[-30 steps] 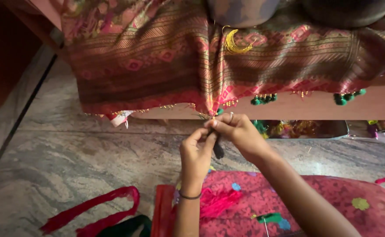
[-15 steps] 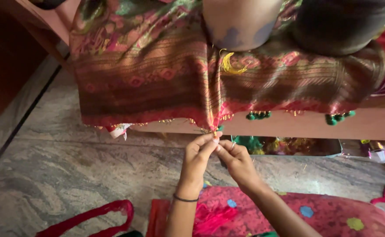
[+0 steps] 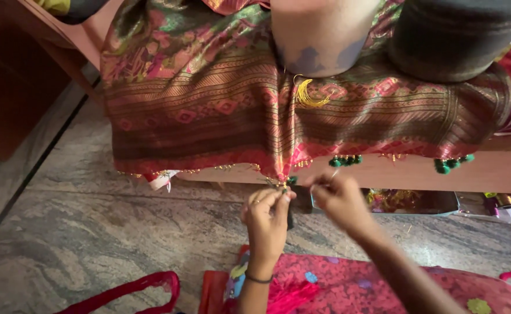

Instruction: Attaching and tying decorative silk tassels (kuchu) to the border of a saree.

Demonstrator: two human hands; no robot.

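While two hands work at the sari (image 3: 220, 110) hem, the left hand (image 3: 267, 218) pinches a green tassel (image 3: 288, 185) there; the right hand (image 3: 340, 197) has fingers closed, apparently on thread. Two finished green tassels (image 3: 345, 160) hang further along.

Warm, soft daylight; slight blur throughout

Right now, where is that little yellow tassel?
In the head view, the yellow tassel lies on the patterned red-green cloth, just below the pale round pot, above and slightly right of the left hand and right hand.
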